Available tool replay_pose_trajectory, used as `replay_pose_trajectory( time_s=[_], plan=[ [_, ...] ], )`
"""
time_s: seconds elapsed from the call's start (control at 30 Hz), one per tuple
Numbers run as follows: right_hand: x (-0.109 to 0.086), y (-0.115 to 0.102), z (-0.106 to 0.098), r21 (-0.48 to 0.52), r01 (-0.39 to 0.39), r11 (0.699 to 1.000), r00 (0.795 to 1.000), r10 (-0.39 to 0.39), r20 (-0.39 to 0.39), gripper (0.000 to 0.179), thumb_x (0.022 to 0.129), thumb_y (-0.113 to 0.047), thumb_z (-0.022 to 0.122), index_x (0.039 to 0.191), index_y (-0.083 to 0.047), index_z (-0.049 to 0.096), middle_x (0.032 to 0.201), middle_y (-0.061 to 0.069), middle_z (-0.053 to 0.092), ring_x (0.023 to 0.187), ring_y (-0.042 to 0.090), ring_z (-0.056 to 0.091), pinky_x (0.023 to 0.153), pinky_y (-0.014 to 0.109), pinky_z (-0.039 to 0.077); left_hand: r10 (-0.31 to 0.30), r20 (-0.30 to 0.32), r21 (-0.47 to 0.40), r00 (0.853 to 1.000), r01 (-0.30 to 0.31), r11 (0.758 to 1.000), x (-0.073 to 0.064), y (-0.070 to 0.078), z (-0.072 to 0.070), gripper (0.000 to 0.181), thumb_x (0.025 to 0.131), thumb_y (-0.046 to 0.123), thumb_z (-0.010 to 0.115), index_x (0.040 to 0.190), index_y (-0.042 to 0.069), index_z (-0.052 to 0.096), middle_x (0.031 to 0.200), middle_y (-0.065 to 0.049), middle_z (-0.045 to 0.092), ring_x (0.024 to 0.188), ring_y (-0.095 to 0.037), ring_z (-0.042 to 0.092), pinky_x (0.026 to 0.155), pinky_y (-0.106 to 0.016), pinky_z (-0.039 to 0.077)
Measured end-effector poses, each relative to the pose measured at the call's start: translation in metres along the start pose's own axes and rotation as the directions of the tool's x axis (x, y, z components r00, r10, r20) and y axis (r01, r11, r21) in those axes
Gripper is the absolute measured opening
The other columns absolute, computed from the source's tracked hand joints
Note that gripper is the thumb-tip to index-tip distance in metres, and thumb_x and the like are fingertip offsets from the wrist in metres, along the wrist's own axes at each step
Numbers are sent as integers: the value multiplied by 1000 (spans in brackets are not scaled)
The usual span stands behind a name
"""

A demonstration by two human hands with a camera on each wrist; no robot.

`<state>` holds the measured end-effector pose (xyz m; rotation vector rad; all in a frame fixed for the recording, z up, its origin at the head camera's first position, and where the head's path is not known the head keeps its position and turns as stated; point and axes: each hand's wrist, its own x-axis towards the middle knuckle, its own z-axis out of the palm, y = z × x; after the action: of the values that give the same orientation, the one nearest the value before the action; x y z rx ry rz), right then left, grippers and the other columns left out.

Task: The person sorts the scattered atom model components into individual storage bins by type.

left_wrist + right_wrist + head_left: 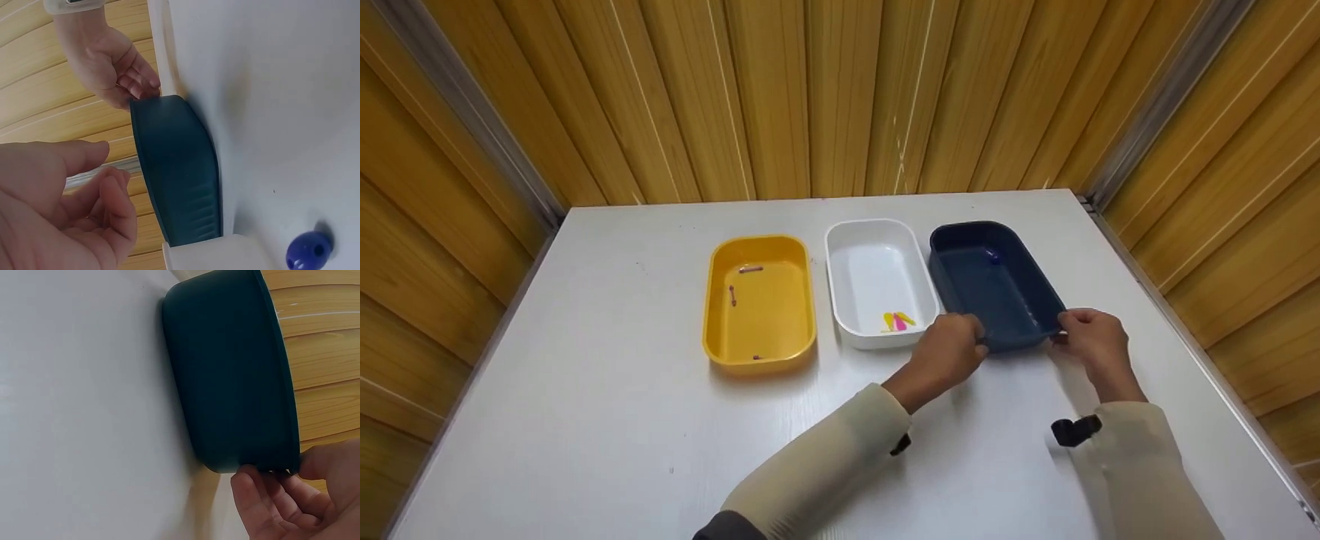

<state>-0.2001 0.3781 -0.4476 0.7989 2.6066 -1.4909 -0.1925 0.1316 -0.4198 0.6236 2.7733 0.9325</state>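
Observation:
My right hand (1095, 341) pinches the near right corner of a dark blue tray (1039, 279), thumb at the rim and fingers against the outer wall in the right wrist view. By the tray's near left corner is my left hand (949, 352). Its fingers are loosely bent, and the left wrist view shows a gap between thumb (84, 156) and fingers with nothing held. Inside the dark blue tray lies a small blue item (994, 256), too small to make out. On the table, the left wrist view shows a blue bead (309, 250) with holes.
A white tray (846, 300) stands just left of the dark one, with several small yellow and pink pieces (899, 322) inside. Farther left, a yellow tray (761, 315) contains a few small purplish pieces (751, 268). Wood-patterned walls (840, 97) surround the white table (607, 360).

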Motion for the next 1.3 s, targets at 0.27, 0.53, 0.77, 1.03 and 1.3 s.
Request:
replay_pose_trajectory(
  time_s=[0.27, 0.53, 0.77, 1.03, 1.3],
  plan=[
    [-1, 0, 1, -44, 35, 998, 999, -36, -24, 48, 104, -27, 48, 136, 7, 57, 135, 29, 59, 70, -4, 68, 74, 22, 60, 46, 17, 66, 999, -47, 997, -14, -12, -7, 22, 92, 18, 72, 113, 12, 78, 104, 2, 75, 96, -8, 67, 82, -20, 53],
    [1, 1, -1, -47, 17, 999, 1000, -17, -6, 50, 106, -28, 46, 140, 7, 53, 135, 27, 58, 74, -4, 67, 76, 23, 60, 31, 41, 42, 999, -33, 999, -23, -24, -11, 21, 92, 16, 72, 112, 10, 77, 103, -1, 75, 92, -10, 67, 78, -21, 54],
    [1, 0, 0, -48, 15, 999, 1000, -15, -8, 49, 106, -28, 46, 140, 7, 54, 135, 27, 60, 79, -1, 69, 78, 24, 60, -15, 75, 10, 997, 14, 1000, -35, -38, -14, 21, 92, 15, 72, 111, 8, 77, 101, -2, 74, 89, -11, 64, 77, -22, 54],
    [1, -2, -1, -65, 35, 997, 999, -36, -9, 50, 105, -28, 47, 139, 8, 54, 127, 25, 65, 71, -5, 67, 70, 17, 58, -71, 35, -26, 997, 72, 997, -49, -68, -23, 20, 88, 13, 76, 106, 4, 77, 92, -5, 73, 83, -15, 62, 74, -25, 53],
    [0, 1, -1, -47, 40, 998, 999, -40, 20, 51, 105, -28, 46, 142, 8, 52, 129, 23, 64, 73, -4, 69, 73, 21, 60, -156, 93, -55, 983, 162, 985, -54, -84, -23, 24, 86, 11, 78, 108, 2, 74, 91, -6, 71, 74, -13, 53, 68, -25, 50]
  ],
)
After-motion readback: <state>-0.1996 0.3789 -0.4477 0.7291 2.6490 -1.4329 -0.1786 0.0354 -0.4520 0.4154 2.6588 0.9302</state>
